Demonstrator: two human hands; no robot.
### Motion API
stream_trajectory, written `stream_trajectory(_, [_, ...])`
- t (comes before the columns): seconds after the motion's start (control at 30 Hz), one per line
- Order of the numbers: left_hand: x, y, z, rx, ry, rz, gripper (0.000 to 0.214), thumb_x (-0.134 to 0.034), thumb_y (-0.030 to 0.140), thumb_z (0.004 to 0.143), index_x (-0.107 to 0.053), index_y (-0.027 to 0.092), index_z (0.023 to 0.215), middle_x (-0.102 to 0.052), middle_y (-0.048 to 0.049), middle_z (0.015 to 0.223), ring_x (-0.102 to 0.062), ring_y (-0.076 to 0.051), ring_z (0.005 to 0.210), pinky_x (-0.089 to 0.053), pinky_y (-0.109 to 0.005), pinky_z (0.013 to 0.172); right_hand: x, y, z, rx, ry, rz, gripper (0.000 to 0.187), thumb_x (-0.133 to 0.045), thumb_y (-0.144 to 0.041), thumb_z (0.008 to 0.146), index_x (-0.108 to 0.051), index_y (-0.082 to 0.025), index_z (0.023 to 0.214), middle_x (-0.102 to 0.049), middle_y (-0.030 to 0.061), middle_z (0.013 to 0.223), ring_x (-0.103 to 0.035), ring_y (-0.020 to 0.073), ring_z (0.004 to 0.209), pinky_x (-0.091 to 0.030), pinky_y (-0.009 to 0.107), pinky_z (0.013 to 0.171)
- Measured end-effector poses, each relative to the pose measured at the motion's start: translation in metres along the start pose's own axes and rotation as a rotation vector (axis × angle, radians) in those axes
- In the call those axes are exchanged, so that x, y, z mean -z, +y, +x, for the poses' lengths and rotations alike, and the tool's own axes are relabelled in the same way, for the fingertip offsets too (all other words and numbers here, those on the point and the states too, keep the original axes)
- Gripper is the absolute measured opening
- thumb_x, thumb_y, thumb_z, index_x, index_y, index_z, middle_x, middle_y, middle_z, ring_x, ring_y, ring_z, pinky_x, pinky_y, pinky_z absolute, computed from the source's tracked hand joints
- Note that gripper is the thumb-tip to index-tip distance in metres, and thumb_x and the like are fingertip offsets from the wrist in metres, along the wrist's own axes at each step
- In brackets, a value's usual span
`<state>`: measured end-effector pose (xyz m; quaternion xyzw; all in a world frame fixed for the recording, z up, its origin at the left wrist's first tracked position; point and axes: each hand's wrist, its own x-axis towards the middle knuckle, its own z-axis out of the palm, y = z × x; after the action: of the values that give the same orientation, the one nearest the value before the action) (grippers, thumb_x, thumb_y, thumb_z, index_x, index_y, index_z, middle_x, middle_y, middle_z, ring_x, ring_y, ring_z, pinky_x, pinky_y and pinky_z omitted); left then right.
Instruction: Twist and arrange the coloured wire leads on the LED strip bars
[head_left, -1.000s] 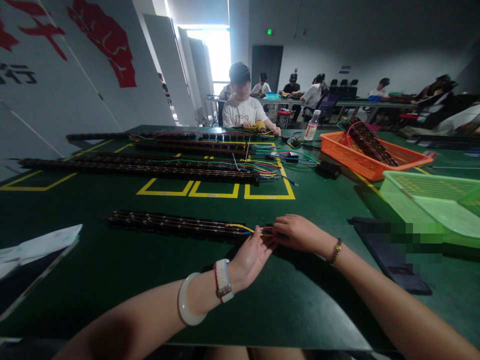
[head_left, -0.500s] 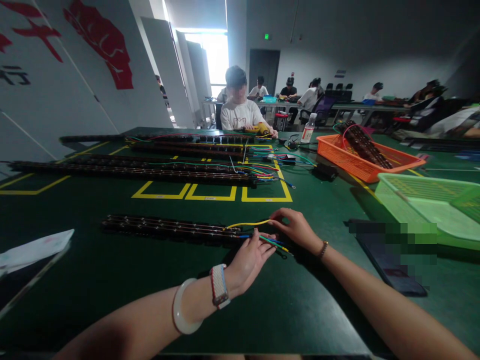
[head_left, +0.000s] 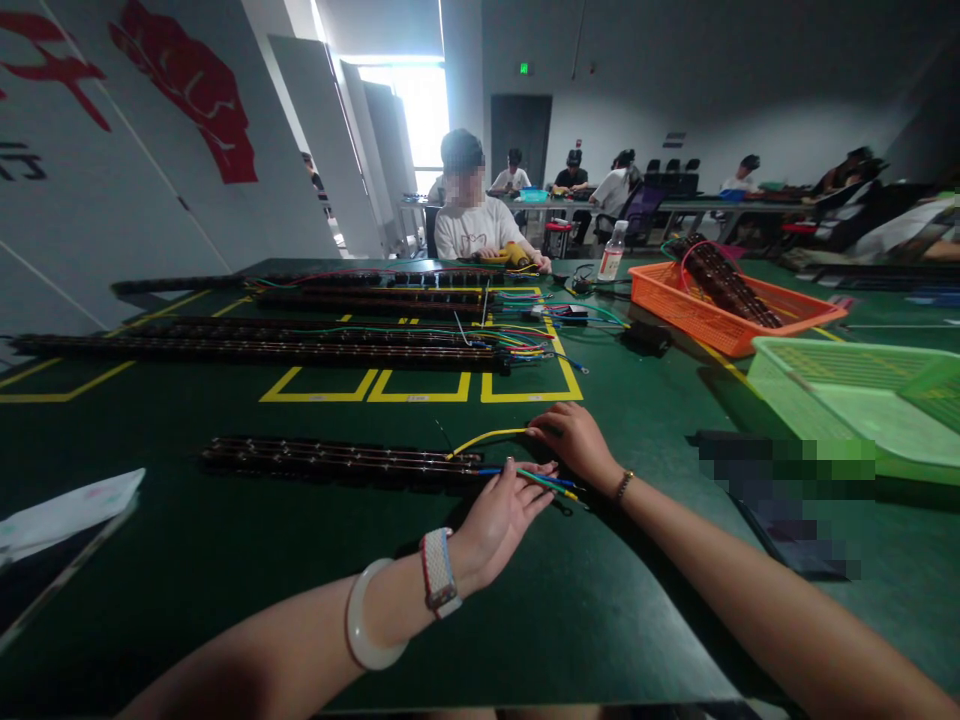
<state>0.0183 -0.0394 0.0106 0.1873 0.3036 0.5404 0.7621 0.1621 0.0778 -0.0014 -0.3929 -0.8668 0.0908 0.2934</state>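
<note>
A long dark wire harness point(head_left: 337, 456) lies across the green table in front of me, with coloured leads leaving its right end. My right hand point(head_left: 574, 437) pinches the free end of a yellow wire point(head_left: 484, 434), which arcs up from the harness. Lower and to the left, my left hand point(head_left: 502, 515) holds the blue and green wires point(head_left: 541, 479) between thumb and fingers. Small ring terminals show at the tips of these leads, past my fingertips. Part of the bundle is hidden behind my left thumb.
Several longer harnesses point(head_left: 300, 345) lie farther back across yellow tape markings. At right stand an orange basket point(head_left: 694, 318) holding another harness and a green basket point(head_left: 810, 430). A dark flat object point(head_left: 780, 510), partly blurred out, lies nearby. A co-worker point(head_left: 472, 225) sits opposite, beside a bottle point(head_left: 613, 252).
My right hand has moved slightly left and up, bending the yellow wire into a higher arc. The left hand keeps its place on the other wires. The view has shifted a little.
</note>
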Motion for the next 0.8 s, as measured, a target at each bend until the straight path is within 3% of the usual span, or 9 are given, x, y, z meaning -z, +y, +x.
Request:
stream_trajectory(0.17, [0.000, 0.001, 0.000, 0.008, -0.007, 0.004, 0.029, -0.041, 0.037, 0.092, -0.056, 0.013, 0.093, -0.058, -0.0159, 0.122, -0.052, -0.023, 0.118, -0.035, -0.042, 0.106, -0.003, 0.002, -0.001, 0.037, -0.011, 0.049, 0.022, -0.059, -0.037, 0.085, -0.071, -0.020, 0.092, -0.065, 0.0072, 0.090, -0.055, 0.0190, 0.085, -0.042, 0.031, 0.077])
stream_trajectory(0.3, [0.001, 0.001, 0.001, 0.022, -0.008, 0.005, 0.029, -0.041, 0.037, 0.092, -0.056, 0.013, 0.095, -0.059, -0.0153, 0.120, -0.052, -0.023, 0.117, -0.035, -0.041, 0.106, 0.010, -0.003, -0.009, 0.081, 0.076, 0.146, 0.022, -0.053, -0.034, 0.089, -0.065, -0.019, 0.100, -0.062, 0.0069, 0.093, -0.055, 0.0179, 0.087, -0.042, 0.031, 0.078])
stream_trajectory(0.43, [0.002, 0.001, 0.001, 0.033, -0.019, -0.017, 0.031, -0.041, 0.037, 0.092, -0.056, 0.012, 0.102, -0.060, -0.0142, 0.120, -0.053, -0.021, 0.117, -0.034, -0.039, 0.107, 0.029, -0.008, -0.020, 0.410, 0.113, 0.051, 0.020, -0.051, -0.032, 0.089, -0.062, -0.018, 0.080, -0.058, 0.0049, 0.076, -0.050, 0.0160, 0.073, -0.039, 0.030, 0.071])
stream_trajectory(0.5, [0.001, 0.001, 0.000, 0.021, -0.016, -0.026, 0.033, -0.041, 0.037, 0.092, -0.057, 0.011, 0.104, -0.060, -0.0147, 0.120, -0.053, -0.021, 0.117, -0.034, -0.037, 0.107, 0.035, -0.011, -0.022, 0.562, 0.051, -0.047, 0.023, -0.053, -0.034, 0.087, -0.062, -0.018, 0.075, -0.055, 0.0036, 0.069, -0.047, 0.0154, 0.068, -0.036, 0.030, 0.068])
stream_trajectory(0.6, [0.000, 0.002, -0.001, 0.030, -0.023, -0.016, 0.035, -0.041, 0.038, 0.092, -0.055, 0.011, 0.109, -0.058, -0.0154, 0.122, -0.053, -0.022, 0.117, -0.033, -0.039, 0.107, 0.037, -0.014, -0.020, 0.650, -0.102, -0.127, 0.025, -0.052, -0.038, 0.087, -0.063, -0.018, 0.078, -0.055, 0.0033, 0.068, -0.044, 0.0150, 0.067, -0.033, 0.030, 0.065])
stream_trajectory(0.8, [0.005, 0.001, 0.003, 0.063, -0.036, -0.033, 0.043, -0.038, 0.041, 0.092, -0.045, 0.016, 0.127, -0.051, -0.0146, 0.132, -0.049, -0.021, 0.122, -0.031, -0.038, 0.108, 0.040, -0.015, -0.014, 0.542, -0.336, -0.113, 0.023, -0.054, -0.038, 0.085, -0.064, -0.017, 0.083, -0.058, 0.0048, 0.076, -0.048, 0.0155, 0.071, -0.035, 0.029, 0.068])
